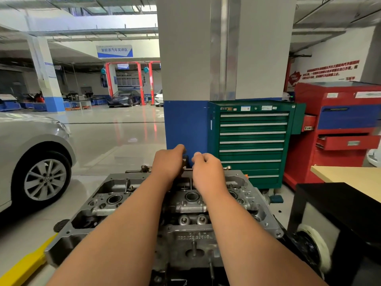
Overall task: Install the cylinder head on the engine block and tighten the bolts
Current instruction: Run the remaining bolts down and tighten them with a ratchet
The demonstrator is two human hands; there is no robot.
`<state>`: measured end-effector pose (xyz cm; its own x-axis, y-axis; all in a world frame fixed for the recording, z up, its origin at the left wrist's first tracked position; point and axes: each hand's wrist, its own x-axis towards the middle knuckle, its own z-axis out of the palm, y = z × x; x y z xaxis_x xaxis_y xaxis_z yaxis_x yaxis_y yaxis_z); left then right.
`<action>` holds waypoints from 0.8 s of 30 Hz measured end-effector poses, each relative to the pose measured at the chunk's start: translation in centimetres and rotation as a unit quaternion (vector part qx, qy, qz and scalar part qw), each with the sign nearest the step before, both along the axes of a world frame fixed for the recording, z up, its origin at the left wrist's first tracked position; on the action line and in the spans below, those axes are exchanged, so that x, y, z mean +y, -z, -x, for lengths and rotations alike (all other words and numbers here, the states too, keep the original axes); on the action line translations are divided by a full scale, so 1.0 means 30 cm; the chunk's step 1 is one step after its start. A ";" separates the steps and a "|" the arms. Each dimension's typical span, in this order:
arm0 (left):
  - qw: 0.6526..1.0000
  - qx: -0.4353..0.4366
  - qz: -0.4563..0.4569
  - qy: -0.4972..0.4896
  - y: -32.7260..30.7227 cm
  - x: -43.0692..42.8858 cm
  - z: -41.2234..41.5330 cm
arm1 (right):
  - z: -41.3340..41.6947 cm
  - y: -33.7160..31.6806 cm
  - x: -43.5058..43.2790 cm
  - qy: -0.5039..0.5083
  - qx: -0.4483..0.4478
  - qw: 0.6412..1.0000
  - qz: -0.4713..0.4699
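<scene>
A grey aluminium cylinder head [185, 205] lies in front of me, with its round bores and valve recesses facing up. Both my arms reach across it to its far edge. My left hand [168, 162] and my right hand [207, 168] are close together there, fingers curled round a dark tool [186, 159] that stands up between them. A thin shaft [191, 183] runs down from under my right hand into the head. The tool's lower end is hidden by my hands.
A blue and white pillar [185, 124] stands just behind the head. A green drawer cabinet [253, 141] and a red tool cabinet [340, 131] stand to the right. A black table [340, 205] is at my right. A silver car [31, 157] is parked at the left.
</scene>
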<state>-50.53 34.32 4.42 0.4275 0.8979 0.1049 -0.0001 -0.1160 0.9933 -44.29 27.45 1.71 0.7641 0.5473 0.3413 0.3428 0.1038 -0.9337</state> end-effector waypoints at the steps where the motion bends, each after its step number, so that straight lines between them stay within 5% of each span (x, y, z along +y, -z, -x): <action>1: 1.000 -0.003 0.000 0.018 0.005 0.007 0.004 | -0.002 -0.001 0.005 0.001 0.011 1.000 -0.006; 5: 0.998 -0.037 -0.008 0.051 0.021 0.020 0.008 | -0.013 -0.005 0.018 0.025 0.047 0.998 -0.018; 8: 0.993 -0.017 -0.112 -0.044 0.033 -0.021 0.011 | -0.027 -0.016 0.005 0.002 0.169 0.984 -0.058; 11: 0.977 -0.114 -0.144 -0.113 -0.059 -0.046 -0.001 | -0.059 -0.043 -0.051 -0.022 0.289 0.953 -0.085; 14: 0.981 -0.173 -0.086 -0.024 -0.167 -0.059 -0.055 | -0.129 -0.065 -0.114 0.022 0.252 0.966 -0.051; 19: 0.992 -0.049 -0.102 0.048 -0.023 -0.131 -0.152 | -0.189 -0.026 -0.183 0.048 0.227 0.969 -0.089; 24: 0.985 -0.164 -0.007 0.048 0.022 -0.088 -0.151 | -0.189 -0.015 -0.176 0.034 0.168 0.983 -0.060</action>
<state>-46.01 31.68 3.78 0.4522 0.8521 0.2635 -0.3323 -0.1132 0.9364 -38.61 22.17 2.17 0.8783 0.4623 0.1223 0.0272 0.2070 -0.9780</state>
